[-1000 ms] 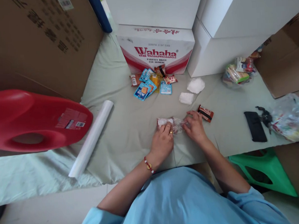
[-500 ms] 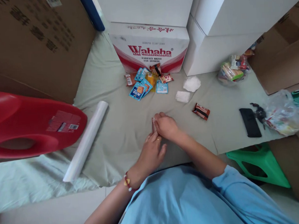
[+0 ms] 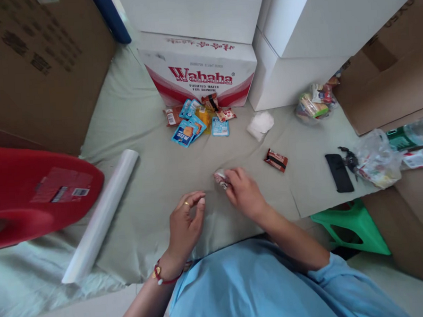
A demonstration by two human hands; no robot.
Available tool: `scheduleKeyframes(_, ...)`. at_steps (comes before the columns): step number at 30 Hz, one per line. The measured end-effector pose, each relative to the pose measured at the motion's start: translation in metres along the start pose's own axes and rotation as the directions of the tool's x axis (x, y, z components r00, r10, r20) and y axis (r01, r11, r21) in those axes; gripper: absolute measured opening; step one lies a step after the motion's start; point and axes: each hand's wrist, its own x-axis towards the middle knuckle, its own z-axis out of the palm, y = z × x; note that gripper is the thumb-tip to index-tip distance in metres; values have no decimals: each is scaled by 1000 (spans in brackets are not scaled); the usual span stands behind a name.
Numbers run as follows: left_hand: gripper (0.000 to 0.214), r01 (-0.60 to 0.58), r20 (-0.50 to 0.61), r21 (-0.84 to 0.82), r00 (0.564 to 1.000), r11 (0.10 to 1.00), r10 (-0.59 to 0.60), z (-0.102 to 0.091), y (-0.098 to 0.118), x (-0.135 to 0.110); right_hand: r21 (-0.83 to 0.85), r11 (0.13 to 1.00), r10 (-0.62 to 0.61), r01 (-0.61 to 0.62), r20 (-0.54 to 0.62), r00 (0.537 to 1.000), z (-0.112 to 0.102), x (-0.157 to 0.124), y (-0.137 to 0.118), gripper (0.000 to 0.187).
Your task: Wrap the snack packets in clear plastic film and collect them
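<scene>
Left hand (image 3: 185, 221) nearest, right hand (image 3: 247, 194) beyond it with a wrapped packet (image 3: 220, 178).
The left grip is narrow, thumb and fingertips curled close together over the cloth-covered surface (image 3: 156, 185); the right grip holds the packet by its right end, near the middle of the surface. Farther off lie a brown snack (image 3: 276, 161), then white tissue (image 3: 260, 125), then blue packets (image 3: 184, 133) before a water carton (image 3: 202, 81).
</scene>
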Motion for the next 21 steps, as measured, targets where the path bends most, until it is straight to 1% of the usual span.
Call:
scheduleKeyframes(1,36,62,25,-103,998,993,-59,5,3,2,177,984,12,-5,-35,999,-5,-5,5,35)
scheduleKeyframes(2,43,126,71,-216,991,968,-113,10,6,3,354,935,18,0,-47,999,-9,-10,11,35)
scheduleKeyframes(3,52,186,132,-321,980,928,-151,16,9,5,502,865,17,5,-39,999,-12,-15,16,35)
scheduleKeyframes(4,59,239,193,-405,966,883,-173,23,12,8,604,797,5,7,-17,1000,-14,-20,21,35)
scheduleKeyframes(5,62,279,241,-458,953,844,-185,30,15,10,656,755,-13,7,4,1000,-14,-25,25,34)
scheduleKeyframes(6,63,304,269,-485,944,820,-191,37,17,13,668,744,-31,11,19,999,-14,-30,28,35)
scheduleKeyframes(7,62,314,281,-495,940,810,-193,43,19,15,652,758,-43,18,23,999,-14,-35,30,36)
scheduleKeyframes(9,58,306,291,-495,940,813,-177,55,22,20,585,811,-45,26,18,999,-15,-44,33,39)
scheduleKeyframes(11,55,295,347,-493,929,819,-126,64,23,24,519,854,-18,9,11,1000,-21,-51,37,39)
scheduleKeyframes(13,52,294,421,-501,904,814,-68,71,22,27,490,871,35,-30,-1,999,-35,-53,46,33)
scheduleKeyframes(14,52,296,446,-510,894,808,-47,74,20,29,492,869,76,-52,-28,997,-45,-49,54,30)
scheduleKeyframes(15,52,298,459,-518,888,802,-33,76,18,31,511,857,129,-71,-79,988,-57,-43,66,28)
scheduleKeyframes(16,52,297,463,-523,886,799,-26,78,15,34,545,834,192,-84,-145,971,-71,-33,80,27)
scheduleKeyframes(17,51,293,458,-525,888,799,-24,79,11,37,582,808,281,-93,-242,929,-86,-18,97,25)
scheduleKeyframes(18,49,290,453,-523,891,802,-27,80,7,40,633,770,367,-76,-343,865,-101,0,117,22)
scheduleKeyframes(19,48,288,447,-517,894,806,-33,81,2,44,686,726,441,-51,-408,799,-115,21,138,17)
scheduleKeyframes(20,46,286,443,-513,896,809,-35,81,-2,46,738,673,514,-50,-418,749,-128,45,158,11)
scheduleKeyframes(21,45,283,445,-511,895,812,-32,82,-6,48,779,622,585,-77,-397,707,-139,69,178,5)
